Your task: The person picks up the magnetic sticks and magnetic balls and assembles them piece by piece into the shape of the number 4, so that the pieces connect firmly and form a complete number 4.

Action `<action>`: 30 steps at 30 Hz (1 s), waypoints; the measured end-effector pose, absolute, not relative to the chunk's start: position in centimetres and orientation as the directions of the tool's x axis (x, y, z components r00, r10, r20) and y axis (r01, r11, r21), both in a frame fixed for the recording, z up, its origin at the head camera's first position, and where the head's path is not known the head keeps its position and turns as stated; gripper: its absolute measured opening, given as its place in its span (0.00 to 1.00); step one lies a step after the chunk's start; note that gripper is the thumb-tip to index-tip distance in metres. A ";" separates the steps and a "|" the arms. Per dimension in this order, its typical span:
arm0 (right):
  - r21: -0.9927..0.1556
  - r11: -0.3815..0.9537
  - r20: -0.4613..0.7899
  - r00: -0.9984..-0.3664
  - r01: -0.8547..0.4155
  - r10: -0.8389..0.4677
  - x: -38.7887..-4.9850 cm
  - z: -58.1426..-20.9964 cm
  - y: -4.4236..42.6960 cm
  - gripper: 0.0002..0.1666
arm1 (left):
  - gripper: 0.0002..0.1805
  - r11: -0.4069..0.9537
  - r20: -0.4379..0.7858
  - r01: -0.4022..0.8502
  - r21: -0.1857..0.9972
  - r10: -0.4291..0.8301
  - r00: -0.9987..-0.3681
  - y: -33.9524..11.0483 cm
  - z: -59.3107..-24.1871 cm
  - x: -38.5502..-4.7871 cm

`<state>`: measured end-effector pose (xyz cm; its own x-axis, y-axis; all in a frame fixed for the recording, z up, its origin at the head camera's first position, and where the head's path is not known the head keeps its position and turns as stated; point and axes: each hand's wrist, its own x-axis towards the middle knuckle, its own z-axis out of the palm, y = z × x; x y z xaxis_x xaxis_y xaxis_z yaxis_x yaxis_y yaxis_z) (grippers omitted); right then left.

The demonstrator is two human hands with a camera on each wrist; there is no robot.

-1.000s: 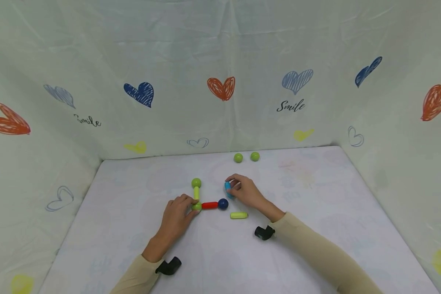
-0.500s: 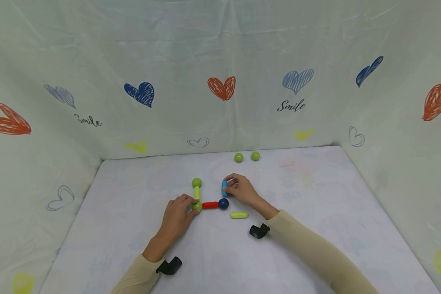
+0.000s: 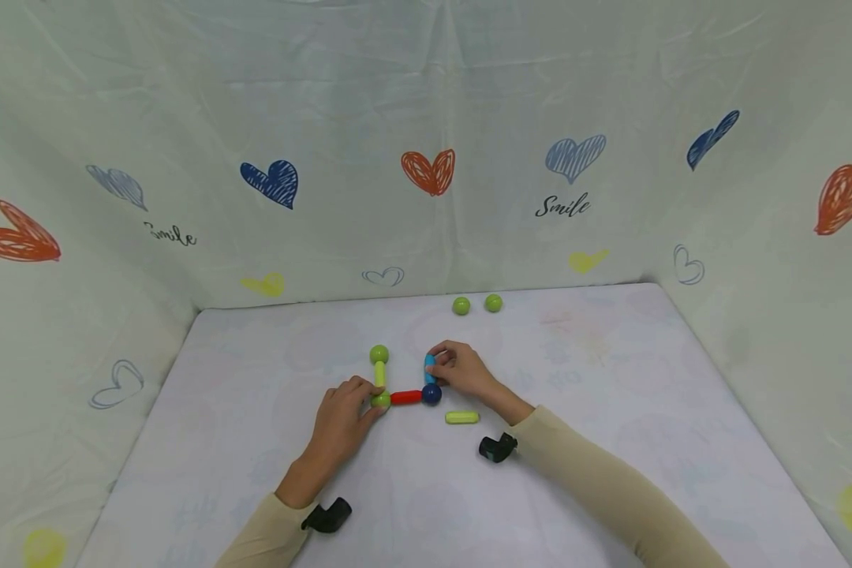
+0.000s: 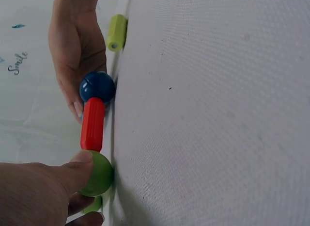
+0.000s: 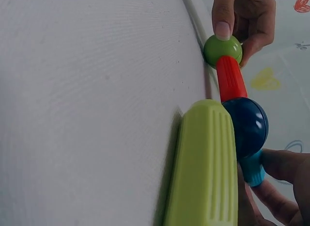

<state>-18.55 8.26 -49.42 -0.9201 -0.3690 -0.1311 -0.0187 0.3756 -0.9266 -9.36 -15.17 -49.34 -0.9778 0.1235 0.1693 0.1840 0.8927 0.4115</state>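
Note:
My left hand [image 3: 342,414] pinches a green ball [image 4: 100,173] at the corner of a joined shape. From that ball a yellow-green rod [image 3: 379,374] runs back to another green ball [image 3: 379,354]. A red rod [image 3: 406,397] reaches right from the corner to a dark blue ball [image 3: 431,394]. Between thumb and fingers, my right hand [image 3: 465,372] holds a light blue rod [image 3: 429,368]. Its near end touches the dark blue ball in the right wrist view, where part of the light blue rod [image 5: 253,169] is hidden.
A loose yellow-green rod [image 3: 462,417] lies just right of the dark blue ball. Two green balls, one left [image 3: 461,305] and one right [image 3: 493,303], stand near the back edge of the white table [image 3: 582,489]. A printed curtain [image 3: 341,95] hangs behind.
My right hand has moved slightly left and toward me, bringing the light blue rod from beside the dark blue ball to its back side. My left hand has stayed on the corner ball.

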 end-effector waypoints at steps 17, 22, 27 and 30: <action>-0.920 0.391 -0.163 -0.902 -0.007 -0.399 -18.7 -49.4 8.6 0.19 | 0.18 0.905 0.187 0.202 0.375 0.139 -0.972 -15.2 -49.3 -9.3; -0.916 0.401 -0.169 -0.901 -0.006 -0.400 -18.8 -49.4 8.9 0.19 | 0.19 0.925 0.228 0.236 0.299 0.171 -0.959 -15.0 -49.2 -9.2; -0.907 0.420 -0.171 -0.903 -0.011 -0.393 -18.7 -49.3 9.1 0.20 | 0.23 0.922 0.288 0.298 0.246 0.223 -0.931 -13.8 -48.9 -9.2; -0.901 0.432 -0.154 -0.911 -0.029 -0.382 -18.7 -49.2 9.4 0.19 | 0.24 0.907 0.298 0.342 0.244 0.266 -0.917 -12.6 -48.7 -9.4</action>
<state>-18.72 9.43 -49.25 -0.9114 -0.3817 -0.1538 -0.0288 0.4321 -0.9014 -9.39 -12.60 -48.68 -0.9168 0.2657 0.2981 0.3423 0.9073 0.2442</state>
